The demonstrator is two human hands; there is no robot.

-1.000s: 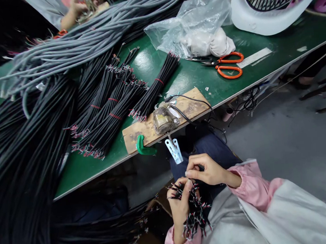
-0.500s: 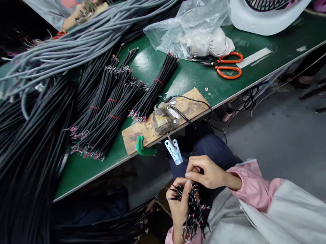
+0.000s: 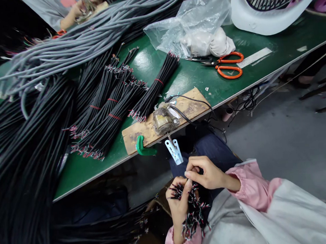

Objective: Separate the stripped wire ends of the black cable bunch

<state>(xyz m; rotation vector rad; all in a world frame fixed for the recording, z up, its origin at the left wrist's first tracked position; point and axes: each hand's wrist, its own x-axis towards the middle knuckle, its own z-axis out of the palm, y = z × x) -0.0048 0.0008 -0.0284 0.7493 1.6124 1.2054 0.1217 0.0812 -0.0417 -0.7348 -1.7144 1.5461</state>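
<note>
My left hand (image 3: 178, 201) is closed around a bundle of short black cables (image 3: 195, 211), whose stripped ends show red and white wires. Against its thumb tip, my right hand (image 3: 205, 172) pinches, fingers closed, at the end of one cable; the exact tip is hidden by the fingers. Just above the hands, a light blue clothes-peg-like clip (image 3: 174, 152) hangs on the shaft of a small taped motor (image 3: 164, 120). The motor sits on a wooden board (image 3: 137, 137) at the table edge, with a green clamp (image 3: 144, 146) beside it.
Tied black cable bundles (image 3: 156, 85) lie on the green table (image 3: 144, 63). Long grey cables (image 3: 89, 45) cross behind them. Orange-handled scissors (image 3: 229, 65), a plastic bag (image 3: 183, 22) and a white fan (image 3: 259, 20) stand right. A co-worker's hand (image 3: 76, 10) is at the far side.
Both my hands stay nearly in place, pinching at the cable end. The co-worker's hands have shifted slightly.
</note>
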